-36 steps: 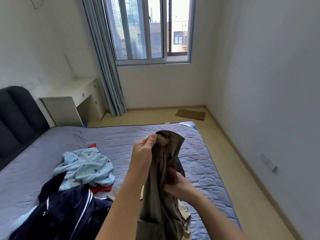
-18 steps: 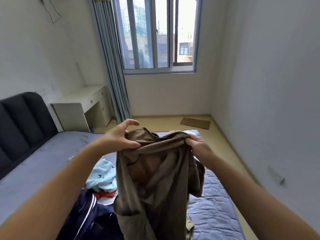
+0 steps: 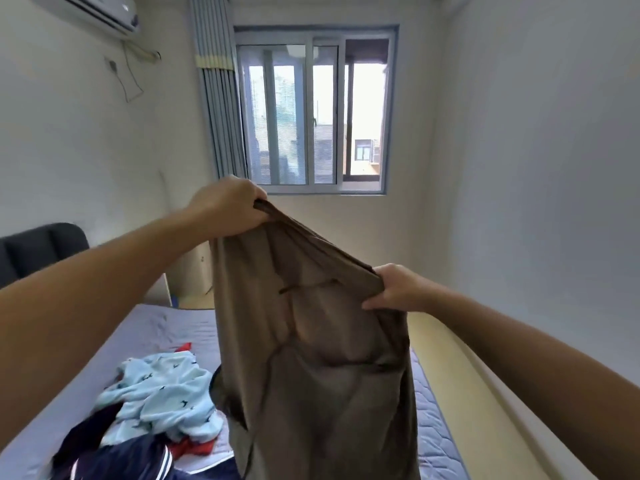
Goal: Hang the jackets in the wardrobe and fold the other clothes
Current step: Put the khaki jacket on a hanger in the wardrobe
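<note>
Brown garment (image 3: 311, 341): held up over the bed (image 3: 156, 327), long axis hanging straight down. The top edge slopes from the higher left hand (image 3: 225, 209) to the lower right hand (image 3: 391, 289). Both hands' fingers (image 3: 251, 194) are clamped on that edge. Probably next: lay flat for folding.

I am holding a plain olive-brown garment (image 3: 311, 358) at centre, while a pale blue top (image 3: 162, 400) dotted with dark marks and a white-striped navy jacket (image 3: 128, 460) are lying lower left.

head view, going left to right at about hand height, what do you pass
dark headboard → left hand → brown garment → right hand
</note>
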A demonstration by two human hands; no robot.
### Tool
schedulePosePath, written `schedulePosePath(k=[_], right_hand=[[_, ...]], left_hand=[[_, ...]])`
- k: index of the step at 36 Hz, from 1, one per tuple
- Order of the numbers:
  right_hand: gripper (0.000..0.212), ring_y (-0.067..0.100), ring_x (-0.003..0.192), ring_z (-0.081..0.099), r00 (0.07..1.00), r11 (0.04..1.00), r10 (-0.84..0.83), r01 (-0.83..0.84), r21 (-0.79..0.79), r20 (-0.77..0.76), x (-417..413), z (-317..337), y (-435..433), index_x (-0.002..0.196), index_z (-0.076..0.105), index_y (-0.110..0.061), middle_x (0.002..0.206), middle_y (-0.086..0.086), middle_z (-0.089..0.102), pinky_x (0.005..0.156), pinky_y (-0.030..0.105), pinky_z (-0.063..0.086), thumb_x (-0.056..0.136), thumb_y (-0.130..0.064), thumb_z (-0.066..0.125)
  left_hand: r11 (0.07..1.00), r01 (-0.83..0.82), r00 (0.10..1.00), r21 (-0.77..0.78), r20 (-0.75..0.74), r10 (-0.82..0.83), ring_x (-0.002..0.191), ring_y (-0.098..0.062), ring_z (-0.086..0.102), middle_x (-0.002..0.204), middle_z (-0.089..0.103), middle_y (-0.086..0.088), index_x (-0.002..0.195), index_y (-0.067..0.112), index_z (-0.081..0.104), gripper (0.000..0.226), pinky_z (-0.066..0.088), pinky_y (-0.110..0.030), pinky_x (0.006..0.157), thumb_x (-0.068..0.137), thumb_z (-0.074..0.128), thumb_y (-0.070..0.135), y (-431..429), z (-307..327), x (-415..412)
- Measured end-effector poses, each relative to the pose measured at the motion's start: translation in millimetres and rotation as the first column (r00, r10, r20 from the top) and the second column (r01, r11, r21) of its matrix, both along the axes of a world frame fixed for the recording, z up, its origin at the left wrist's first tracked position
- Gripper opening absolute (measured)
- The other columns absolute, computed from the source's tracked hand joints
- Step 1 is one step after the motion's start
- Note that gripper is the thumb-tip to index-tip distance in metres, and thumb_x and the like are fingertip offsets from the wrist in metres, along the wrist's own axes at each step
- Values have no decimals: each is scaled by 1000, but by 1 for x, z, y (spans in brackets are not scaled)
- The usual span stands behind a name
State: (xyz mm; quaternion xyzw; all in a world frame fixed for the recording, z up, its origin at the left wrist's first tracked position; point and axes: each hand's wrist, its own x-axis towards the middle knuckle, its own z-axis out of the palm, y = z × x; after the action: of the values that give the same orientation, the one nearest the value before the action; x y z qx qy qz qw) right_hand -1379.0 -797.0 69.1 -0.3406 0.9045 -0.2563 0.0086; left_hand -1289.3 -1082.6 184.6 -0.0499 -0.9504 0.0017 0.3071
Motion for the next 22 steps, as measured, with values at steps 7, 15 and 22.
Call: schedulePosePath(k=[7, 15, 22], right_hand=[[18, 16, 81, 67, 985, 974, -159, 146, 172, 65, -31, -11, 31, 85, 63, -23, 87, 0, 68, 63, 24, 55, 71, -12, 64], [23, 26, 84, 68, 945, 944, -322, 317, 86, 53, -48, -10, 53, 73, 67, -9, 85, 11, 71, 80, 41, 57, 74, -2, 45], [34, 27, 58, 63, 878, 727, -336, 472, -498, 343, -47, 35, 42, 94, 61, -11, 78, 16, 63, 53, 29, 52, 90, 3, 30]], left_hand=[[985, -159, 975, -68, -164, 146, 71, -19, 46, 72, 51, 6, 77, 34, 60, 16, 35, -30, 65, 87, 56, 45, -14, 32, 4], [972, -234, 961, -1, -150, 231, 73, -22, 46, 71, 48, 4, 85, 27, 67, 16, 34, -31, 67, 86, 59, 41, -37, 39, 13], [952, -299, 952, 60, -48, 302, 87, -27, 55, 96, 66, -7, 94, 26, 68, 19, 40, -33, 74, 84, 64, 41, -42, 37, 17]])
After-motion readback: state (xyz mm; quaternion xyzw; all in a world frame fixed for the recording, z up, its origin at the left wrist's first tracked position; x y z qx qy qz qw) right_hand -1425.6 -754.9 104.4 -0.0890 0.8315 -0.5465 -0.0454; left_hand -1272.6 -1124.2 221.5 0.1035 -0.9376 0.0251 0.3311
